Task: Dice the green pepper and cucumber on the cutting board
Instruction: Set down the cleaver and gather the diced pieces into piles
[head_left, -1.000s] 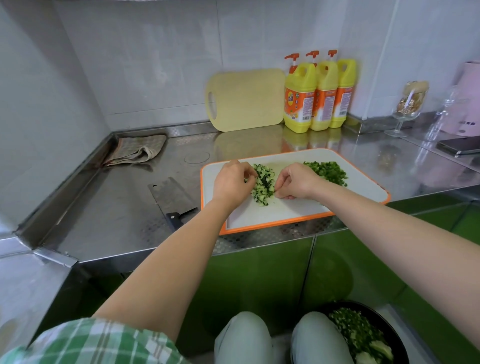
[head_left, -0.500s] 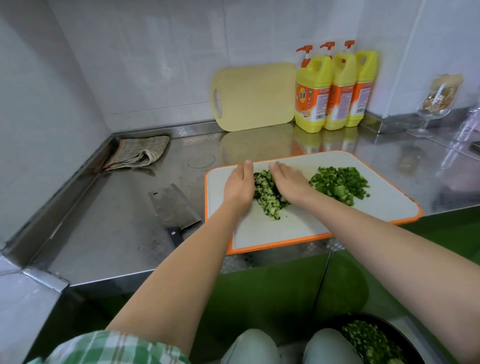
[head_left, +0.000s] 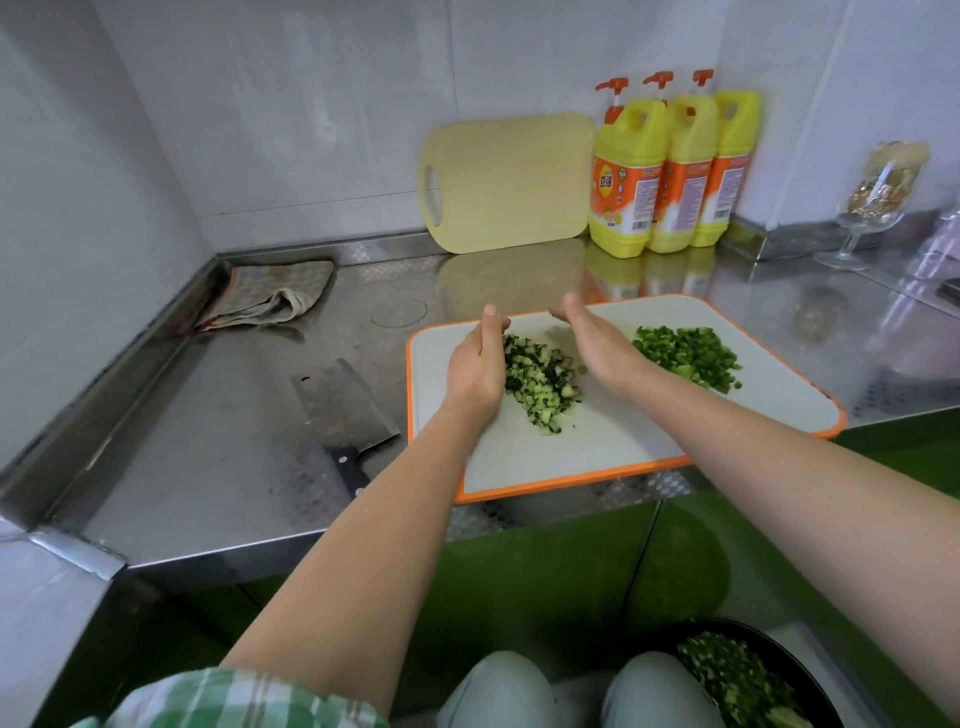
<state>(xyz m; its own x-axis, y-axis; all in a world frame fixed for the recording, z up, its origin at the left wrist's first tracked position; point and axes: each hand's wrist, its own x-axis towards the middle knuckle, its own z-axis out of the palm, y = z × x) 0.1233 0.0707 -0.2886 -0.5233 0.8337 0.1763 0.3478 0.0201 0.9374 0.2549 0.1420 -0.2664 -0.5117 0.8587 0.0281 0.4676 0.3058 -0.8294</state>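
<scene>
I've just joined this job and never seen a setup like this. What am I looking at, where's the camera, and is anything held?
There is no machine here: these are a person's two bare arms, seen from one wide-angle camera worn on the head, looking forward and down. On the steel counter lies a white cutting board with an orange rim. It carries two heaps: diced cucumber in the middle and diced green pepper to the right. The left hand and right hand stand on edge either side of the cucumber, fingers straight, holding nothing. The cleaver lies on the counter left of the board, untouched. At the back: a folded cloth, a yellow board leaning on the wall, three soap bottles.
</scene>
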